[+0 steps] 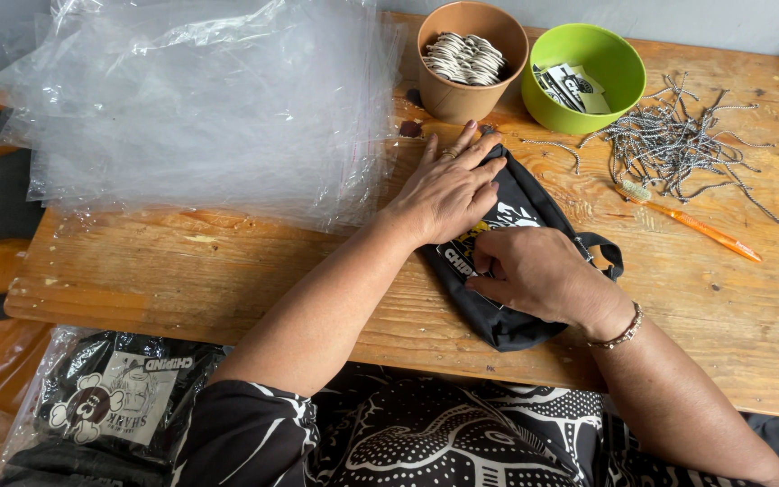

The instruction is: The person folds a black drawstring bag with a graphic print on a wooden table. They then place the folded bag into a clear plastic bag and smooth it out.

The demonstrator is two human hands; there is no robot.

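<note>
Head view, looking down at a wooden bench (227, 271). A black pouch (516, 261) with a white and yellow printed emblem lies near the front edge, right of centre. The left hand (448, 189) lies flat and unclenched on the pouch's upper half, fingers spread, pressing the fabric down. The right hand (534, 271) is curled over the lower half, fingertips pinching at the fabric by the print; what exactly it grips is hidden beneath the fingers.

Judged from this pose, the work goes best if the flat hand keeps the cloth taut and the strap loop (606, 252) at the right is kept clear of the pinching fingers.

A stack of clear plastic bags (200, 108) covers the bench's left half. Behind the pouch stand a brown paper cup (471, 90) filled with coiled pale cords and, touching it at the right, a green bowl (588, 99) holding small rectangular black-and-white tags. Right of the bowl lies a loose heap of grey cords (678, 144), with an orange pen (705, 233) just in front. Below the bench edge, at lower left, a bagged black pouch (114, 397) shows a pale square label with a cartoon figure.
</note>
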